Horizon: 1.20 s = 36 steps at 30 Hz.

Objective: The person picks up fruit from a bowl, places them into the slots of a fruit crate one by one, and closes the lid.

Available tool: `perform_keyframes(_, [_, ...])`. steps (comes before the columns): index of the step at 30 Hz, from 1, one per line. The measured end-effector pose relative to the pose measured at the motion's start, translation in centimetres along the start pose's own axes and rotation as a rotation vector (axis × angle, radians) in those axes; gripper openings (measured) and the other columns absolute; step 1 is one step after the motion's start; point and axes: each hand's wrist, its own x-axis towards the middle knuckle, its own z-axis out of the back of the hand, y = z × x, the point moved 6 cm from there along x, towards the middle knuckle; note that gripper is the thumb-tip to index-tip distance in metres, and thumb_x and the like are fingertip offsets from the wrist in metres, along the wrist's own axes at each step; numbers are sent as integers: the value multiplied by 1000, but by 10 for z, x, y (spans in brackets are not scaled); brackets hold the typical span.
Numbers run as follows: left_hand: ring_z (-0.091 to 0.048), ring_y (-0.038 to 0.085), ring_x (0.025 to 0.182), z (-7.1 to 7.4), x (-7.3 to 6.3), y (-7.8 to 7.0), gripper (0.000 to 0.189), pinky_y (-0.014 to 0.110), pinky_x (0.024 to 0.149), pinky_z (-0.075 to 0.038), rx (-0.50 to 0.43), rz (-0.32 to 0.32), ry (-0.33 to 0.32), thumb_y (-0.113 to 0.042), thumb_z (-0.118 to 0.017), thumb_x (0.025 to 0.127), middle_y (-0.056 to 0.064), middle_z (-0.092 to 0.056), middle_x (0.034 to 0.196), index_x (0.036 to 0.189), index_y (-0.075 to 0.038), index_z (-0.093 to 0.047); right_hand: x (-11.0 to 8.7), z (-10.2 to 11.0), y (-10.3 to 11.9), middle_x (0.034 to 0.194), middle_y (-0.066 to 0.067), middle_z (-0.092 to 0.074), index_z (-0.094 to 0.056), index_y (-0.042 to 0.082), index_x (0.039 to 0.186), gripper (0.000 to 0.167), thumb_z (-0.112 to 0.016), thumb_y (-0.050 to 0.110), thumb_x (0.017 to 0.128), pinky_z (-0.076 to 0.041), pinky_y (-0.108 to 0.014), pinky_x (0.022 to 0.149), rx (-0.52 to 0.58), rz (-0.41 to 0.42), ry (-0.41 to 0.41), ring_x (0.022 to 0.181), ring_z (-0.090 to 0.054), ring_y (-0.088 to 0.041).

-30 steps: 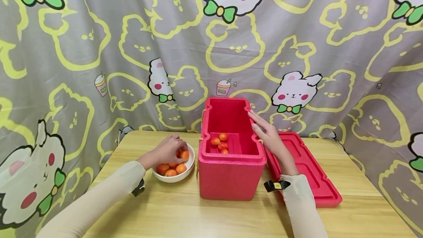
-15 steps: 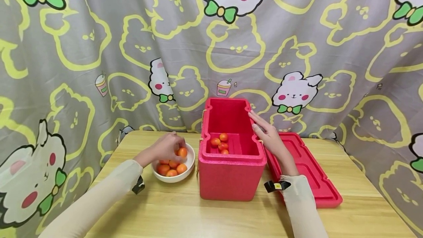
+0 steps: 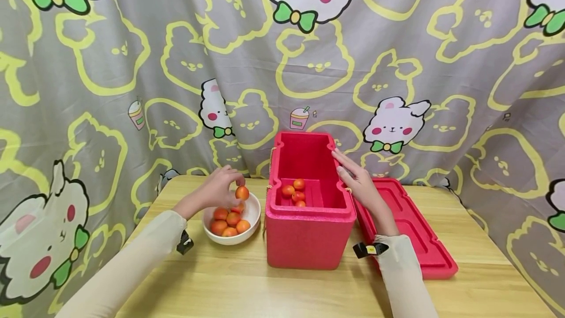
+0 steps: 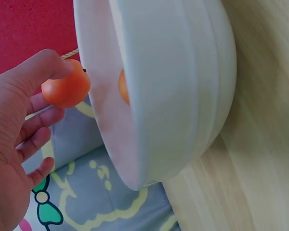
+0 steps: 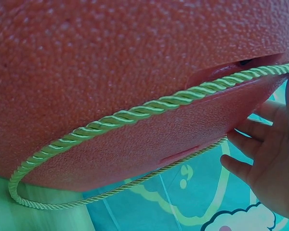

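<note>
My left hand [image 3: 218, 189] pinches a small orange-red tomato [image 3: 242, 193] over the white bowl [image 3: 254, 210]. In the left wrist view the thumb presses on this tomato [image 4: 66, 87], near the bowl's rim, while the lower fingers are spread apart. Several more tomatoes [image 3: 233, 219] lie in the bowl. To its right stands a red foam box [image 3: 304, 242], its top uncovered, with several tomatoes [image 3: 288, 190] on its floor. My right hand [image 3: 359, 183] rests on the box's right rim with fingers extended; the right wrist view shows its fingers [image 5: 245, 144] against the wall.
Right of the box lies its red lid [image 3: 417, 232], partly behind my right forearm. A twisted yellow cord [image 5: 149, 108] loops along the box's side. The wooden table [image 3: 220, 278] ends at a patterned grey curtain [image 3: 247, 63] behind.
The left hand has risen slightly from among the tomatoes, lifting one above the bowl. The right hand stays at the box rim.
</note>
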Motion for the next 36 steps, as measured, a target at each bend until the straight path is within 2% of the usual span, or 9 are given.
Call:
perform_keyframes(5, [-49, 19, 94, 5, 1, 0, 39, 40, 84, -40, 11, -1, -2, -28, -92, 65, -2, -67, 97, 95, -16, -71, 0, 0, 0, 166, -6, -34, -44, 18, 155, 52, -54, 19, 104, -45, -54, 106, 8, 2, -2, 153, -32, -32])
perform_keyframes(10, [-52, 22, 101, 10, 3, 0, 38, 45, 88, -39, 31, 2, -38, -31, -91, 66, -1, -68, 100, 94, -16, -71, 0, -1, 0, 166, -6, -34, -44, 15, 155, 52, -54, 19, 104, -45, -53, 106, 3, 2, -1, 153, -33, -32])
perform_keyframes(18, [-46, 18, 90, 18, 9, -2, 34, 45, 88, -33, 73, -14, -84, -35, -88, 66, -3, -69, 95, 92, -19, -70, -1, -2, -1, 166, -3, -33, -42, 14, 156, 52, -53, 22, 105, -45, -55, 106, -3, -4, -1, 153, -33, -31])
perform_keyframes(29, [-48, 23, 95, 44, 19, -7, 36, 53, 95, -34, 72, -9, -180, -33, -88, 67, 2, -69, 93, 91, -16, -68, -1, -3, -1, 166, -5, -34, -42, 16, 156, 52, -52, 21, 105, -43, -55, 108, 3, -3, 0, 154, -31, -31])
perform_keyframes(36, [-48, 22, 94, 60, 30, -12, 39, 52, 91, -33, 38, -27, -257, -32, -89, 67, 1, -65, 92, 94, -14, -68, -1, -2, 0, 166, -3, -34, -42, 21, 156, 52, -52, 24, 105, -44, -53, 108, -2, -9, -8, 153, -32, -29])
